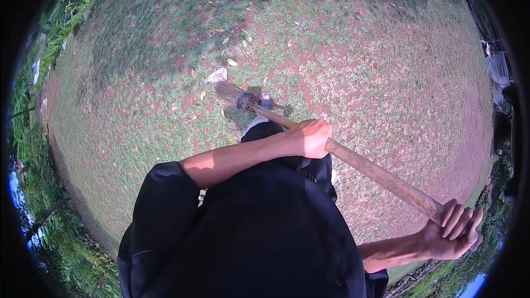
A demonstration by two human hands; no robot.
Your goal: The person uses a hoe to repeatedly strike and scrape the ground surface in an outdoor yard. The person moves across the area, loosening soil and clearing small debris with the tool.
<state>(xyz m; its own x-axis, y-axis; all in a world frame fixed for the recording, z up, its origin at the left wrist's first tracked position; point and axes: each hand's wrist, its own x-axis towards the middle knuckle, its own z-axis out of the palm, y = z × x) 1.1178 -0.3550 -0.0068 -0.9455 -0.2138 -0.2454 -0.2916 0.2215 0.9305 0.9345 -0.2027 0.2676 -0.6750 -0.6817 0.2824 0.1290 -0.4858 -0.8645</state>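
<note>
A long-handled broom slants across the front of my body, its wooden handle (381, 174) running from the lower right up to a head of stiff bristles (227, 92). Around the middle of the handle, my left hand (313, 137) is closed. My right hand (453, 231) grips the handle's upper end at the right. The bristles are low over the grass beside my shoe (266, 100), against or very near a crumpled pale scrap (216, 75). Whether they touch the ground, I cannot tell.
Patchy grass (372, 70) with bare reddish soil spreads all round. Several fallen leaves, one a yellow leaf (232, 62), lie ahead of the broom. Green plants (45, 198) border the left edge. A grey sheet (499, 70) hangs at the far right.
</note>
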